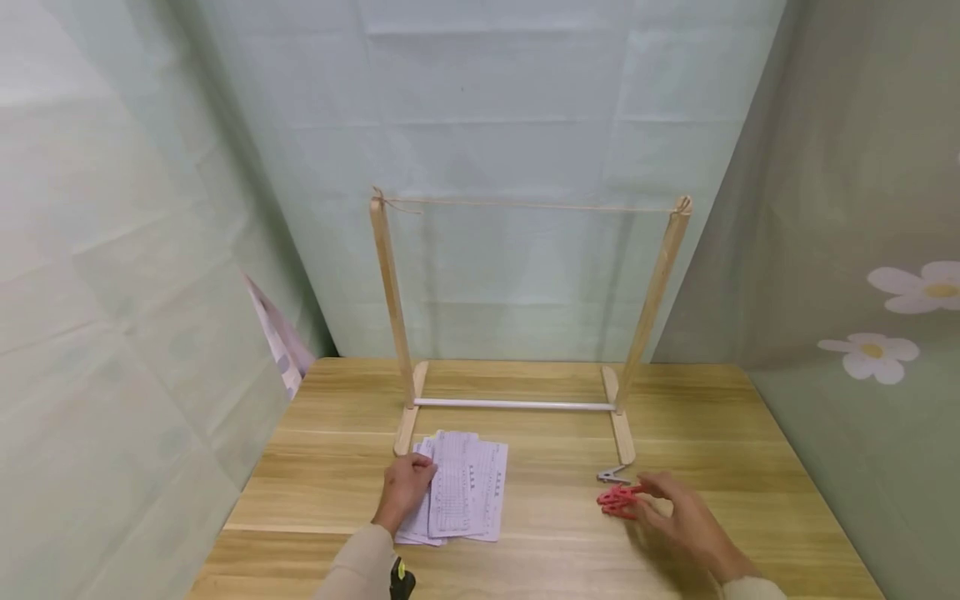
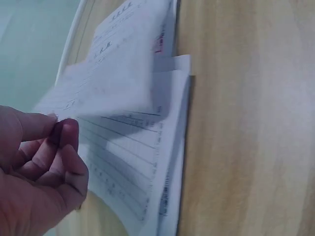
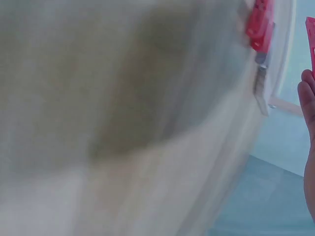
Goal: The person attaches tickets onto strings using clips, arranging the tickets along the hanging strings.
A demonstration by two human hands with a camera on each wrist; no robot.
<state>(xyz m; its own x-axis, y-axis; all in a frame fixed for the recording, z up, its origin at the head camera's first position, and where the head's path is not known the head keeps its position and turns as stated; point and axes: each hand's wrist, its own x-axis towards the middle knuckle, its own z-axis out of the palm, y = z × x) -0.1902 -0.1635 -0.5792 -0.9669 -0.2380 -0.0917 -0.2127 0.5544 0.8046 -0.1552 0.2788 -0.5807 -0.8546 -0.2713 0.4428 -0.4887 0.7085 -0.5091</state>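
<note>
A loose stack of printed paper sheets (image 1: pixel 453 492) lies on the table, its sheets fanned out sideways. At its left edge my left hand (image 1: pixel 407 486) pinches a sheet between thumb and forefinger. The left wrist view has this sheet (image 2: pixel 115 81) raised and bent above the others, with my left hand (image 2: pixel 42 167) at its edge. My right hand (image 1: pixel 686 517) pinches a red clothespin (image 3: pixel 311 37) at the fingertips. Another red clothespin (image 3: pixel 261 24) lies close by on the table. Beside the red ones is a grey clothespin (image 1: pixel 612 475).
Behind the papers stands a wooden frame (image 1: pixel 390 292) with two posts, flat feet and a white crossbar (image 1: pixel 517 405) low down. A thin string (image 1: pixel 517 204) is tied between the post tops. Pale cloth curtains (image 1: pixel 510 100) enclose the wooden table (image 1: pixel 555 517) at the back and sides.
</note>
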